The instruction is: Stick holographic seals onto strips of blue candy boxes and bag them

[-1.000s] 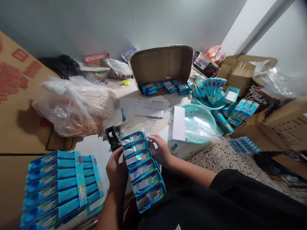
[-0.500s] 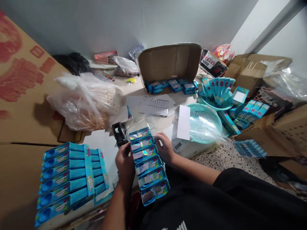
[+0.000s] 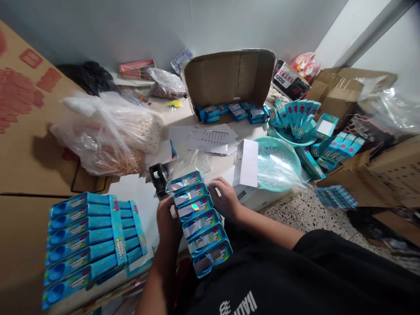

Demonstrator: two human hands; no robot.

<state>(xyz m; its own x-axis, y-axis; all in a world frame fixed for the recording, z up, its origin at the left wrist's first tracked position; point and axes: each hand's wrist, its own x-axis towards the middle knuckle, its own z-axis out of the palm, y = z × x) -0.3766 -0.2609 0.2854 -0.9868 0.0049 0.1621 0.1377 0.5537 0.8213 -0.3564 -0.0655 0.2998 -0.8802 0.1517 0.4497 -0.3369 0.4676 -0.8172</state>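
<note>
A row of several small blue boxes (image 3: 200, 223) with shiny tape strips on their faces lies between my hands, near my body. My left hand (image 3: 169, 221) is closed against the row's left side, its fingertips partly hidden. On the right side my right hand (image 3: 225, 199) grips the row near its upper end, with some fingers behind it. Clear plastic film (image 3: 192, 164) shows at the row's far end. A black tape dispenser (image 3: 159, 178) stands just beyond my left hand.
Stacked blue boxes (image 3: 83, 245) lie at the left. Plastic bags (image 3: 111, 131) stand behind them. An open carton (image 3: 229, 78) holding blue packs is at the back. To the right are a white box (image 3: 248, 164), a turquoise basin (image 3: 278, 168) of small beads and more blue boxes (image 3: 341, 151).
The camera view has shifted slightly, so the surroundings sit a little left and higher. Both hands keep hold of the blue boxes, whose far end sits slightly further left.
</note>
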